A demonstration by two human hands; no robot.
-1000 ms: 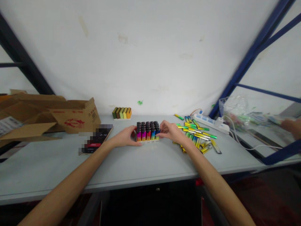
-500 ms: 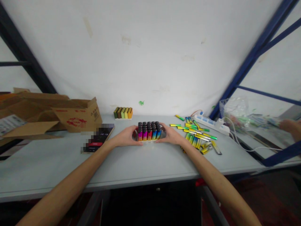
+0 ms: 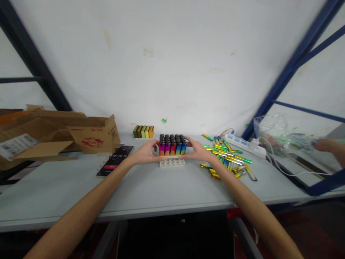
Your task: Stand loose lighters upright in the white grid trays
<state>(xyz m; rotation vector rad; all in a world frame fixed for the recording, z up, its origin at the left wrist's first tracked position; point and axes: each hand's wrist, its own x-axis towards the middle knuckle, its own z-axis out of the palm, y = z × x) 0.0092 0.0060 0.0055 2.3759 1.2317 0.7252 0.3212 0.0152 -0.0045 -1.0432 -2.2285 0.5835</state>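
Between my two hands stands a block of upright lighters (image 3: 173, 146) with black tops and pink, red and blue bodies. My left hand (image 3: 147, 151) grips its left side and my right hand (image 3: 197, 150) its right side, thumbs at the lower front. Just under and in front of the block shows a white tray (image 3: 172, 163) with holes along its front. Loose yellow, green and blue lighters (image 3: 229, 156) lie scattered beside my right forearm. A second group of green, yellow and orange lighters (image 3: 143, 132) stands near the wall.
At the left are open cardboard boxes (image 3: 93, 135) and a phone (image 3: 115, 160). A white power strip (image 3: 245, 145) with cables lies at the right. Beyond the blue frame (image 3: 285, 68) are a plastic bag (image 3: 271, 129) and another person's hand (image 3: 330, 146).
The block of lighters has risen between my hands, and the white tray now shows below it. The camera view has shifted slightly.
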